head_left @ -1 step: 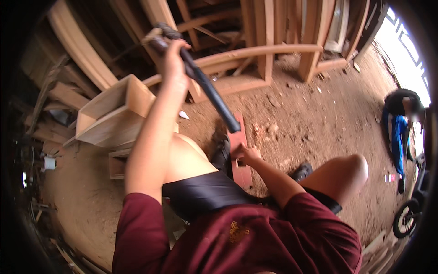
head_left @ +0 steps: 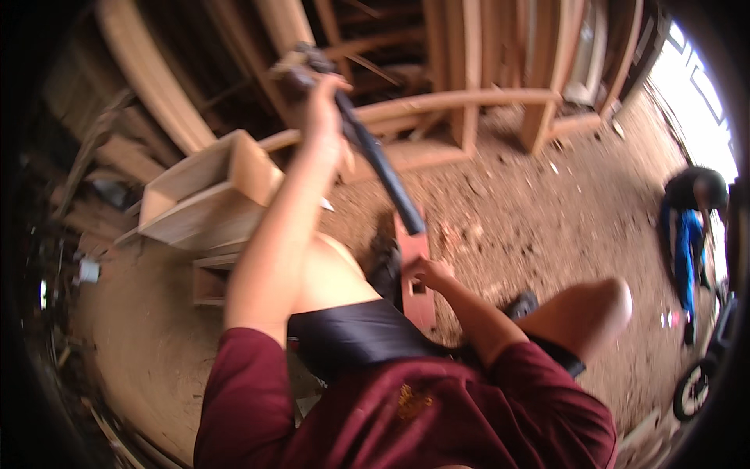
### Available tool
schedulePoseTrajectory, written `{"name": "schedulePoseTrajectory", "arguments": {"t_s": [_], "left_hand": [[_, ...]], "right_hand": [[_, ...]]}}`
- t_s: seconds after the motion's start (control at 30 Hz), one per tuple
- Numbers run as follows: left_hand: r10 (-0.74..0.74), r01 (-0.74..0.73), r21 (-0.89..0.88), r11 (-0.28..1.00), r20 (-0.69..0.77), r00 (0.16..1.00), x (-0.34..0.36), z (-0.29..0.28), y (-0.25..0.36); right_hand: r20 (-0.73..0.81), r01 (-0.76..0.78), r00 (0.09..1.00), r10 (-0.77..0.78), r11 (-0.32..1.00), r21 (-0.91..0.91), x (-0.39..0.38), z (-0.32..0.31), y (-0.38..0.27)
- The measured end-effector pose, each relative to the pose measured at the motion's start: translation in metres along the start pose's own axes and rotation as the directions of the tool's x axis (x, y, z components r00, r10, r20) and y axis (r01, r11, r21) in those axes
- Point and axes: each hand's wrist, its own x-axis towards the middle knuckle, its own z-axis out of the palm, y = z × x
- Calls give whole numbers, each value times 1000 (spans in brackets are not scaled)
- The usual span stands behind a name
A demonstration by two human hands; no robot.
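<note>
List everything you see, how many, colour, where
Board with square hole: one, reddish, centre
Long tool: one, dark, end over board
Wooden frames: several, brown, top
Open wooden box: at least one, pale, left
Dirt ground: one, brown, underneath
Co-worker: one, dark top, blue trousers, right
Wheel: one, black, lower right
Footwear: two, dark, either side of board
Shorts: one, black, lap
Shirt: one, maroon, bottom
Left hand: one, bare, on tool
Right hand: one, bare, on board

Overexposed daylight glares through the opening [head_left: 699, 94] at upper right, the dirt floor [head_left: 562, 203] is moderately lit, the left rim lies in shadow, blur softens the left hand [head_left: 322, 113], and fisheye distortion bends edges.
</note>
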Motion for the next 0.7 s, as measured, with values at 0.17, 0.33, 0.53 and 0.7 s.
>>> {"name": "schedulePoseTrajectory", "arguments": {"t_s": [0.17,0.33,0.53,0.7], "left_hand": [[23,-30,33,999,185,982,-35,72,-38],[223,-230,227,946,56,973,-59,83,-69],[249,-293,155,943,255,935,-117,118,-68],[106,-224,199,954,475,874,-121,134,-67]], "right_hand": [[-320,336,940,-117,160,928,34,-151,54],[-312,452,832,-458,235,860,-93,-295,-11],[-574,664,745,-341,291,689,-181,-302,-6],[-529,541,841,-116,125,832,-209,-318,-1]]}}
